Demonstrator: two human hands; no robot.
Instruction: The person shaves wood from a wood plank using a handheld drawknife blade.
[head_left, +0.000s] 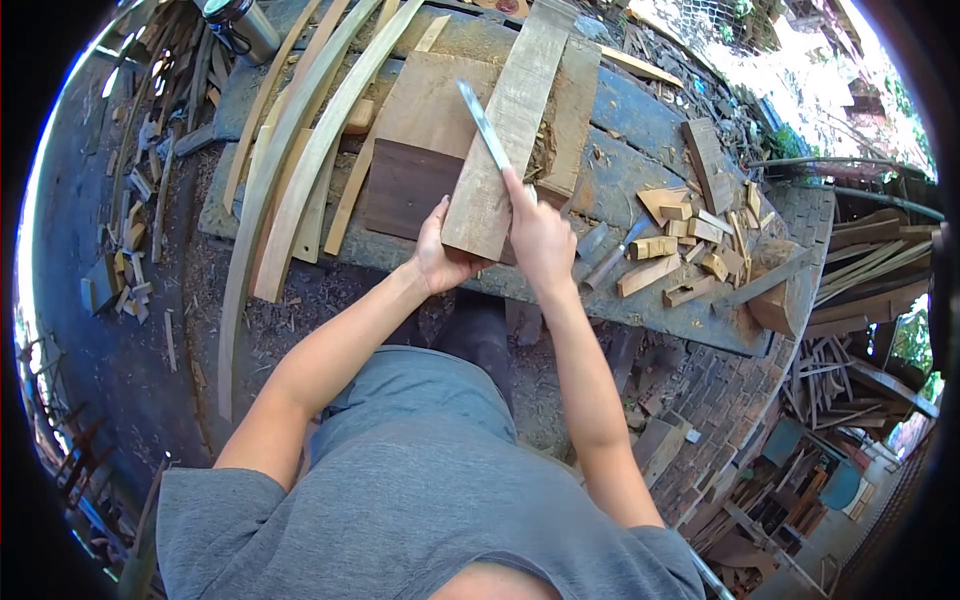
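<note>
My left hand (442,258) grips the near end of a long pale plank (515,130), its thumb along the left edge and its fingers underneath. The plank slants away across the bench. In my right hand (541,238) is a narrow-bladed hand tool (484,125), my fist closed round its handle over the plank's right edge. Its thin, shiny straight blade points up and left, lying across the plank in this view. Under and left of the plank are a dark brown board (408,188) and a lighter board (432,98). A rough-edged board (575,115) lies along its right side.
Long curved wood strips (300,190) overhang the bench's (630,110) near left edge. To the right lie small wood offcuts (655,247), a chisel-like tool (612,257) and a wood block (775,305). A metal tumbler (243,30) stands at the far left.
</note>
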